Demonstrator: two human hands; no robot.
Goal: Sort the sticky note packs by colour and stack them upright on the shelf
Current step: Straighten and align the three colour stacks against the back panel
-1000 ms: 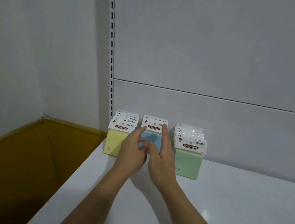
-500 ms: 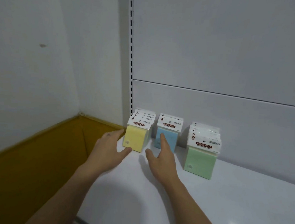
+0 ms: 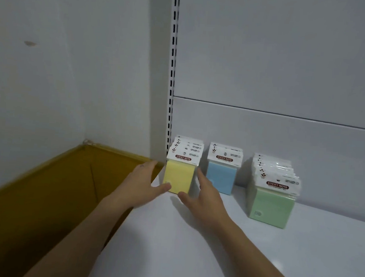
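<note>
Three upright rows of sticky note packs stand against the back panel of the white shelf. The yellow packs are at the left end, the blue packs in the middle, the green packs to the right. My left hand lies with straight fingers along the yellow row's left side, its thumb at the front face. My right hand lies with straight fingers along the row's right side, between yellow and blue. Neither hand curls round a pack.
A slotted white upright rises behind the yellow row. The shelf's left edge falls off beside the yellow packs to a dark yellow floor below. A white wall stands at the left.
My right hand left the blue packs and moved left to the yellow row's right side. My left hand closed in on its left side. The camera moved closer.
</note>
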